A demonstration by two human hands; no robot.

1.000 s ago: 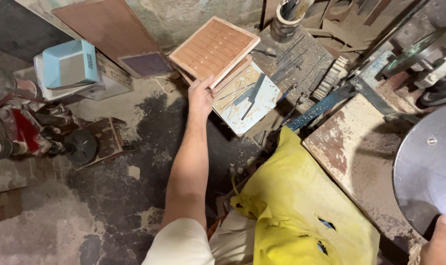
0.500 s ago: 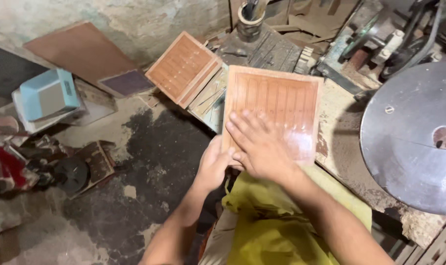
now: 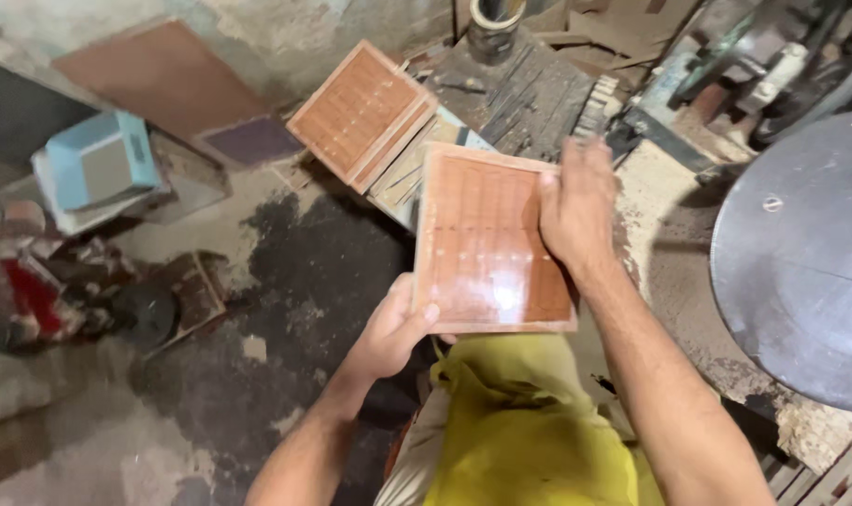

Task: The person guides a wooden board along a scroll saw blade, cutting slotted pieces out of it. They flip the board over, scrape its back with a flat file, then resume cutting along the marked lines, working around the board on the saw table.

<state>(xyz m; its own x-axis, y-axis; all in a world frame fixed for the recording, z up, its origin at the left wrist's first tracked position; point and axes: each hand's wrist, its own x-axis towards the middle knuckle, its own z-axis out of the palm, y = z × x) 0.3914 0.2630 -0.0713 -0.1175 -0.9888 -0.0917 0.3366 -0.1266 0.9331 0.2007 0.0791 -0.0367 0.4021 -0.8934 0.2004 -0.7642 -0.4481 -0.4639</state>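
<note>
I hold a square reddish-brown wooden board with a grid of lines and a pale raised rim, flat in front of me above my lap. My left hand grips its near left corner from below, thumb on the top face. My right hand lies on its right edge with fingers curled over the far right corner. A second board of the same kind leans on a pile of boards on the floor beyond it.
A large grey metal disc of a machine stands at the right. A light blue box sits at the left. A dark wooden slatted block and a metal can lie at the back. Yellow cloth covers my lap.
My left hand has brought a grid board from the floor pile towards me. My right hand slid from flat on its face to gripping the right edge. The view shifted slightly.
</note>
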